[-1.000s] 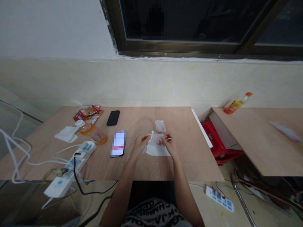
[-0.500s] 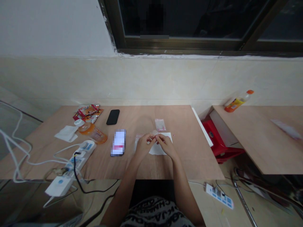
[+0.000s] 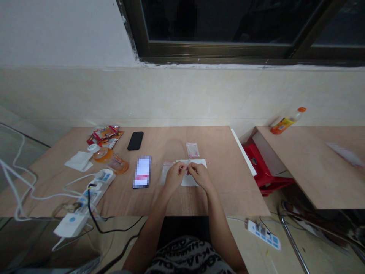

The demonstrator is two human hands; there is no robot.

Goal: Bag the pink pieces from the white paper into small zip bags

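My left hand (image 3: 175, 176) and my right hand (image 3: 200, 175) meet fingertip to fingertip above a white sheet of paper (image 3: 190, 182). Both have their fingers closed in a pinch. Something small and pale, perhaps with a reddish part, shows between the fingertips, too tiny to name. Just beyond the paper lies a small clear zip bag (image 3: 193, 150) with pinkish contents. Another clear plastic bag (image 3: 166, 170) is partly covered by my left hand. A tiny pink bit (image 3: 209, 162) rests on the table right of the paper.
Left of my hands are a lit phone (image 3: 142, 172), a black phone (image 3: 135, 140), an orange drink bottle (image 3: 112, 160), snack wrappers (image 3: 105, 136), a tissue (image 3: 79, 161) and a power strip (image 3: 91, 198) with cables. A red stool (image 3: 259, 167) stands between this table and another table (image 3: 319, 163).
My fingertips have drawn slightly apart, and the pale thing between them shows less. More of the paper and of the clear bag beside my left hand is visible.
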